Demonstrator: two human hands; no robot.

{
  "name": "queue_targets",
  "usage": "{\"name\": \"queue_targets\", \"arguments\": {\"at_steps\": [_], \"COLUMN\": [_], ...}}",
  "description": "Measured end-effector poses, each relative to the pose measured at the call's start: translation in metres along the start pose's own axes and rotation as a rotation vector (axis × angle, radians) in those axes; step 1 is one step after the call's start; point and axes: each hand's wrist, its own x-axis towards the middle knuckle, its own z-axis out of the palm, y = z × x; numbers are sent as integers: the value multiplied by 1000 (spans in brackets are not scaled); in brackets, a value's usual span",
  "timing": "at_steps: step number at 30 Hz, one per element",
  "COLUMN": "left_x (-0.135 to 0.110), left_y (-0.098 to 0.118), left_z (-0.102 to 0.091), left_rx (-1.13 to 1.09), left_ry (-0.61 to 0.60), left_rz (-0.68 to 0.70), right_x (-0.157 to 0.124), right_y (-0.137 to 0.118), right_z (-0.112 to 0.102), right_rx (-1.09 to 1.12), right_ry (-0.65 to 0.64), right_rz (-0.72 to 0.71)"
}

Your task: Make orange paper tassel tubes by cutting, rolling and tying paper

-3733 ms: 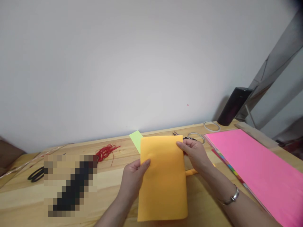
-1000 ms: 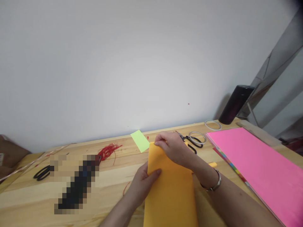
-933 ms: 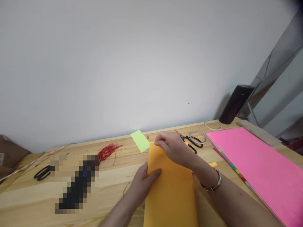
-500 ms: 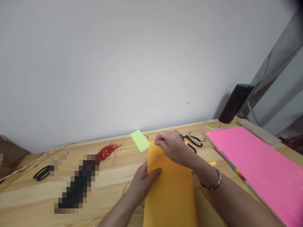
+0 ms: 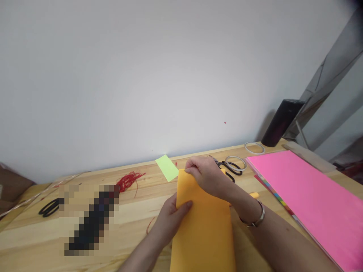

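Note:
A folded orange sheet of paper (image 5: 205, 230) lies lengthwise on the wooden table (image 5: 136, 211), running off the bottom of the view. My left hand (image 5: 170, 217) grips its left edge, thumb on top. My right hand (image 5: 208, 175) is closed over the sheet's far end, fingers curled and pinching its top edge. A metal bracelet sits on my right wrist.
A light green slip (image 5: 167, 168) and red thread (image 5: 129, 180) lie near the wall. Black scissors (image 5: 229, 166) and two tape rings (image 5: 236, 162) sit beyond my right hand. A pink paper stack (image 5: 306, 196) fills the right, a black cylinder (image 5: 279, 122) behind it. Another pair of scissors (image 5: 48, 207) lies far left.
Since 3.7 s ago the orange sheet became narrower and my right hand moved from its right edge to its far end. In the last second nothing visibly moved.

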Motion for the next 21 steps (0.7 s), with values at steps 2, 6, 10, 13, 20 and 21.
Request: {"name": "queue_targets", "arguments": {"at_steps": [2, 6, 10, 13, 20, 21], "left_x": [1, 3, 4, 3, 0, 1], "left_y": [-2, -3, -4, -3, 6, 7], "left_z": [-2, -6, -8, -9, -6, -8], "left_rx": [2, -33, -86, -47, 43, 27], "left_ry": [-23, -108, -192, -204, -138, -108], "left_rz": [3, -21, -98, -128, -151, -152], "right_x": [0, 0, 0, 0, 1, 2], "right_y": [0, -3, -3, -3, -10, -9], "right_z": [0, -3, -6, -7, -15, -20], "right_rx": [2, -5, -4, -23, -98, -98], "right_ry": [2, 10, 20, 36, 97, 165], "right_rz": [6, 1, -2, -29, -94, -105]}}
